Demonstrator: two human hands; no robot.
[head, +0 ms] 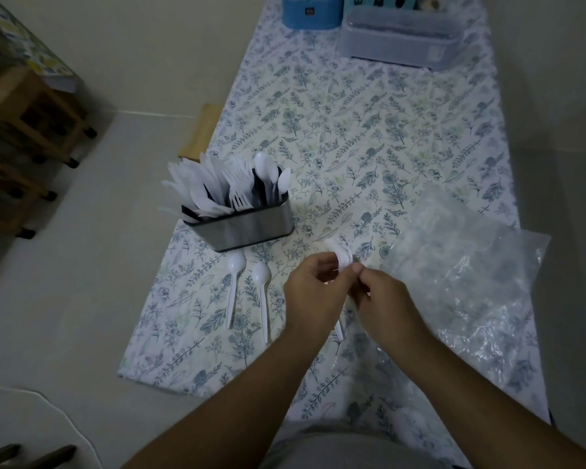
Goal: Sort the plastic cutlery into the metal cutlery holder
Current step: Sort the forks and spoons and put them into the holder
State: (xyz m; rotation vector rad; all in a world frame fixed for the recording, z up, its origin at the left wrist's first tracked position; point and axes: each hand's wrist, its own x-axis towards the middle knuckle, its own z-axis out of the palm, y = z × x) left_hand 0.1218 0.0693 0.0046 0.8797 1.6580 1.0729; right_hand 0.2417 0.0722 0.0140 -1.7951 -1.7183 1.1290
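Note:
The metal cutlery holder [247, 228] stands on the floral tablecloth, left of centre, filled with white plastic knives, forks and spoons. In front of it two white spoons [236, 286] [262, 299] lie side by side, bowls toward the holder. My left hand [310, 294] and my right hand [381, 299] meet just right of them, both gripping a small bunch of white plastic cutlery [341, 257] whose heads stick up above my fingers. Its handles show below my hands; which kind of cutlery it is I cannot tell.
A crumpled clear plastic bag [467, 275] lies to the right of my hands. At the table's far end stand a blue container [310, 10] and a grey lidded box [400, 42]. A wooden shelf [24, 130] stands at the left on the floor.

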